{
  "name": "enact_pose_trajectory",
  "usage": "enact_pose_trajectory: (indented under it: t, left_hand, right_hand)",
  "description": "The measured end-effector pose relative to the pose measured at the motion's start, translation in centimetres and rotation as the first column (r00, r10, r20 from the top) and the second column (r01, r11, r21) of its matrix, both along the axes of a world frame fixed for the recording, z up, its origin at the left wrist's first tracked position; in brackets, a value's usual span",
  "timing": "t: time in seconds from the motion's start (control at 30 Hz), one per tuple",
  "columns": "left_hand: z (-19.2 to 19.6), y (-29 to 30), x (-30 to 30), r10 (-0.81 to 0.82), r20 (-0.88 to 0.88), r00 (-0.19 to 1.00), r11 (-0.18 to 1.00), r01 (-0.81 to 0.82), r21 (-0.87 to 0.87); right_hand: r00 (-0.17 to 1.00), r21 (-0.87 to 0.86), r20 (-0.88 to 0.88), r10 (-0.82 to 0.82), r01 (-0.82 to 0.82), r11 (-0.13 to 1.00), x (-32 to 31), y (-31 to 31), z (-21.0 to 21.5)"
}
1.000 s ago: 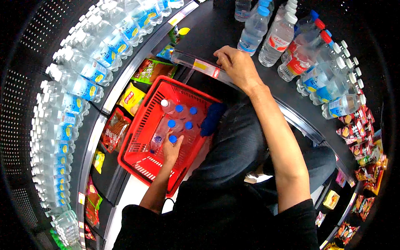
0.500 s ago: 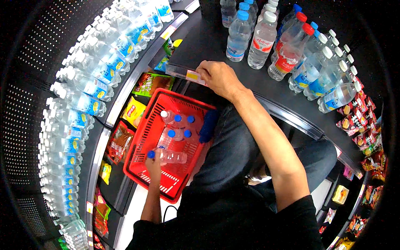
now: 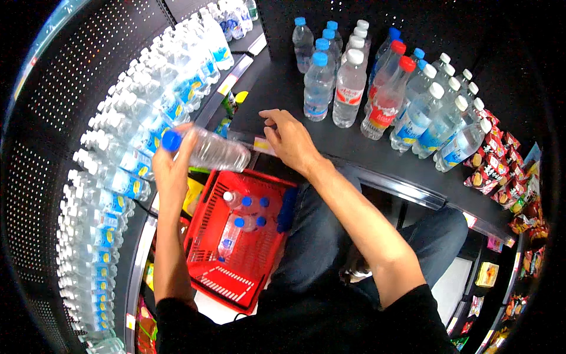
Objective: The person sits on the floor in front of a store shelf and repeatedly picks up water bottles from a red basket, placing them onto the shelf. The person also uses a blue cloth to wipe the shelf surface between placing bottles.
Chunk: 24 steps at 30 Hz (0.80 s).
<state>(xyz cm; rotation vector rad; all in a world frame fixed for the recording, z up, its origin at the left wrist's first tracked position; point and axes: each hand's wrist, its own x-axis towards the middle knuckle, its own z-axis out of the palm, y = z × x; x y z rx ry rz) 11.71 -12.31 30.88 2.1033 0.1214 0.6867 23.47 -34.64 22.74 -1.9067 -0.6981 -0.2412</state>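
Note:
My left hand (image 3: 171,164) is closed around the cap end of a clear plastic bottle (image 3: 217,151) with a blue cap. The bottle lies nearly sideways in the air, above the far end of a red basket (image 3: 259,252). Over the front edge of the dark shelf (image 3: 274,76), my right hand (image 3: 290,138) has its fingers stretched out and holds nothing. Inside the basket lie several small clear bottles (image 3: 231,232), mostly blue-capped, one with a white cap. A dark blue thing (image 3: 287,210) at the basket's right side is not clear to me.
Upright bottles with blue, white and red caps, such as a red-labelled bottle (image 3: 349,91), stand on the shelf ahead. Rows of white-capped bottles (image 3: 127,174) line the curved-looking shelf at left. Red snack packets (image 3: 492,171) sit at right. My bent knee (image 3: 439,236) is beside the basket.
My left hand has lifted a blue-capped bottle up out of the basket toward the shelf. My right hand has come off the shelf edge and opened. The view has shifted.

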Motion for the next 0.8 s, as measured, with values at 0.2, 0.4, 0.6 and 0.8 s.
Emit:
enact_pose_trajectory:
  t: [0.2, 0.4, 0.6, 0.8]
  left_hand:
    - [1.5, -4.7, 12.0, -0.248, 0.045, 0.968, 0.969, 0.248, 0.004]
    - [-0.3, -6.3, 19.1, -0.232, -0.056, 0.971, 0.962, 0.237, 0.137]
    - [-0.5, -6.7, 20.5, -0.276, -0.082, 0.958, 0.953, 0.284, 0.102]
    - [-6.0, -3.3, 20.5, -0.548, -0.173, 0.818, 0.834, 0.521, -0.181]
  right_hand:
    - [0.995, 0.004, -0.060, -0.086, 0.086, 0.996, 1.2, -0.3, -0.7]
    - [0.945, 0.013, -0.304, -0.121, 0.131, 0.991, 2.9, 0.2, -1.3]
    - [0.916, 0.047, -0.387, -0.102, 0.130, 0.990, 4.4, -0.3, -2.3]
    - [0.907, 0.114, -0.412, -0.089, 0.149, 0.982, 5.4, 0.4, -3.9]
